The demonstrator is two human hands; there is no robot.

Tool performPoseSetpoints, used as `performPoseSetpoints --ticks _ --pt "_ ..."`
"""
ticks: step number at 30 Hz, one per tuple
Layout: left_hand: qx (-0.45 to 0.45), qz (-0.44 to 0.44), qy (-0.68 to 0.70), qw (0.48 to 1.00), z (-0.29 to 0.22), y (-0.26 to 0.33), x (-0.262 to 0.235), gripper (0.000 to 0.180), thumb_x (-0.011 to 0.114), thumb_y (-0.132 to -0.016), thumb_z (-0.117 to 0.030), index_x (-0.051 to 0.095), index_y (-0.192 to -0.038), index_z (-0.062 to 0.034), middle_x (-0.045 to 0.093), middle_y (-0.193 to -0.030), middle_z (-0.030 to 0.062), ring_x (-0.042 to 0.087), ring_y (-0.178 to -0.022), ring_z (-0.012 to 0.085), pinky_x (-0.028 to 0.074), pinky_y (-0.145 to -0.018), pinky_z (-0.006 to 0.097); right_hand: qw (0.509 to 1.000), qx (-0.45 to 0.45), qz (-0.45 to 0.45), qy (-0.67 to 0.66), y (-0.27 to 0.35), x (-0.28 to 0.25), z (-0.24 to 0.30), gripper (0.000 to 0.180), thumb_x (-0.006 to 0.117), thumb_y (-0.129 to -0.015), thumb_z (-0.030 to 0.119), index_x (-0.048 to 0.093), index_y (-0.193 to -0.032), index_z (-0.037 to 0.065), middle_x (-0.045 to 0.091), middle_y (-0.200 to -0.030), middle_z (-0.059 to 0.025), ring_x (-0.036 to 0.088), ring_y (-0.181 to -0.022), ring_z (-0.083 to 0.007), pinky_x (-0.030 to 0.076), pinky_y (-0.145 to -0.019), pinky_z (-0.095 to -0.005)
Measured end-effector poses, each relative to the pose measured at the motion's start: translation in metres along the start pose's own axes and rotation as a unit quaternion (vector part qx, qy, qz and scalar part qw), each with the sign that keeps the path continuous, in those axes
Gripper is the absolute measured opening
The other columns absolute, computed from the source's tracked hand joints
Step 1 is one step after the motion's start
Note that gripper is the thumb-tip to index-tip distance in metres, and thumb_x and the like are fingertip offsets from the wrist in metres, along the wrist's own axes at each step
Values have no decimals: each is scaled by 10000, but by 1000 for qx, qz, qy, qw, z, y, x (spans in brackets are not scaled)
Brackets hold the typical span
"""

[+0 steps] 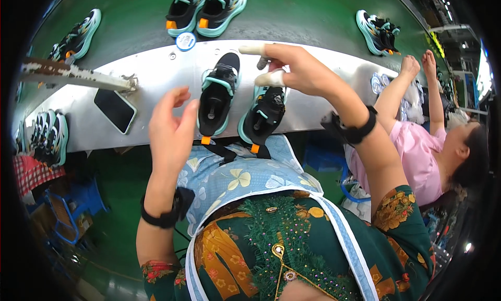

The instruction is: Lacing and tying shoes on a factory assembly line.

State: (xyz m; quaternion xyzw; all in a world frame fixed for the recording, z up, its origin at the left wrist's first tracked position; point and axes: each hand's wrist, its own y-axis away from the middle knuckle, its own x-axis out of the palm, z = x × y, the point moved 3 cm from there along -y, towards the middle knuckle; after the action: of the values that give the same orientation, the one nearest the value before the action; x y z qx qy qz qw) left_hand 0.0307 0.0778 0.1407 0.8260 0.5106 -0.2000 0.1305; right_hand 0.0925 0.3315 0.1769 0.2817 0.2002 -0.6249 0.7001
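Two black sneakers with mint soles and orange heel tabs sit on the metal ledge before me, heels toward my apron. The left sneaker (pixel 215 100) stands upright; the right sneaker (pixel 263 115) leans a little. My left hand (pixel 173 123) hovers just left of the left sneaker, thumb and fingers apart, holding nothing. Over the toe of the right sneaker is my right hand (pixel 287 66), fingers spread, with pale finger covers on thumb and index and a dark one on another finger. Nothing shows in its grasp. Black bands circle both my wrists.
A phone (pixel 116 110) lies on the ledge at left, beneath a worn metal bar (pixel 73 75). A round blue-white label roll (pixel 186 41) sits near the green belt (pixel 141 19), which carries more sneakers (pixel 223 11). A co-worker in pink (pixel 417 155) reaches in at right.
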Motion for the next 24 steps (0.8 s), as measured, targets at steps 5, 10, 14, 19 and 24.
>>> performPoseSetpoints --ticks 5,10,14,19,24 --pt "-15 -21 6 1000 49 -14 31 208 634 -899 -146 664 -1026 17 683 -869 120 648 -736 228 502 -706 313 989 -99 102 -41 -59 50 12 615 814 -715 145 595 -1289 167 599 -986 -92 572 -914 -226 466 -831 -351" --pt "-143 40 90 985 47 -15 39 187 621 -912 -145 681 -966 24 675 -761 75 610 -700 117 493 -683 287 971 -72 147 176 -32 65 26 508 772 -678 95 583 -1150 121 603 -842 -105 629 -847 -344 494 -703 -451" --pt "-130 27 175 976 44 -7 33 217 627 -922 -183 686 -914 26 657 -730 53 600 -692 110 489 -670 271 970 -91 76 213 -24 71 31 520 775 -667 100 566 -1142 124 590 -826 -105 624 -816 -334 491 -669 -451" --pt "-159 98 145 972 12 6 10 343 633 -932 -275 666 -788 35 659 -708 63 591 -657 97 476 -619 268 980 -69 74 172 -21 72 29 478 735 -677 65 576 -1124 123 608 -857 -137 635 -851 -357 505 -727 -452" --pt "-237 236 131 933 17 5 24 255 645 -924 -231 672 -796 -12 690 -790 30 530 -638 53 417 -554 223 991 -78 101 32 -24 68 25 534 717 -729 19 618 -1234 161 569 -844 -115 606 -851 -329 495 -739 -392"
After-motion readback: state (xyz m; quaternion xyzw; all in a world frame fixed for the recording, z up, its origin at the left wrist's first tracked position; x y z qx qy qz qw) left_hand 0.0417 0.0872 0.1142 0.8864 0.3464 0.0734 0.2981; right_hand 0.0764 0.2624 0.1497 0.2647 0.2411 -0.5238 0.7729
